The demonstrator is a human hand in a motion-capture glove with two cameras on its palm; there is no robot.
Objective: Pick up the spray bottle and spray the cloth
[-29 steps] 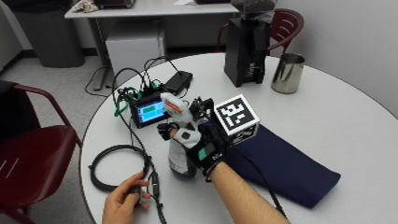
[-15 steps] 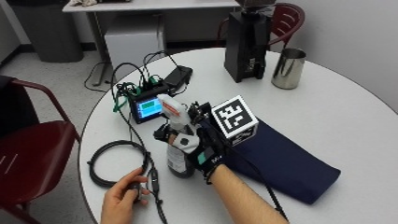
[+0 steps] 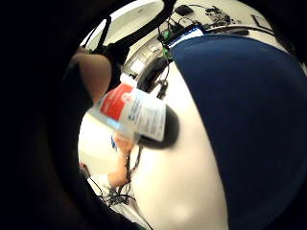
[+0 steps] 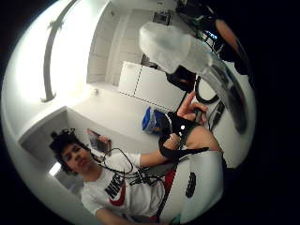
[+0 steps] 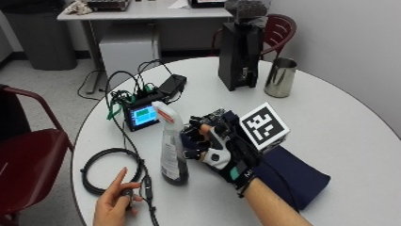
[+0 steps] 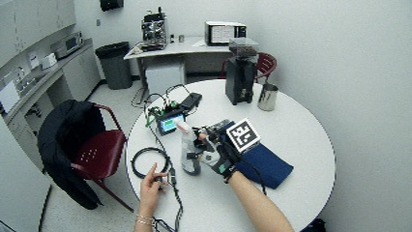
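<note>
Half the job at best, I'd say: the gloved right hand [image 5: 216, 146] has its fingers curled round the clear plastic spray bottle with the white trigger head and red-and-white label [image 5: 170, 146], but going by the shadow in the little-finger palm view, the bottle's base sits on or barely above the round white table [image 5: 351, 127]. So the grab looks done, while the lift and the actual spraying are still to come.

Nearest the front edge, the bare left hand [image 5: 116, 200] rests by a coil of black cable [image 5: 103, 165]. Just past that is the bottle, in the left-middle of the table, with the folded dark navy cloth [image 5: 294, 176] lying flat beside it under the right forearm, toward the right front edge. The nozzle points away from the cloth for now, so it'll need turning.

Containers: the bottle's lower part looks dark, maybe liquid, but I can't tell the level. Further back is a small screen with green wiring [image 5: 143, 115], then a shiny steel pitcher [image 5: 279, 77] near the far edge, contents not visible, next to a tall black coffee grinder [image 5: 241, 52] with dark beans in its hopper.
</note>
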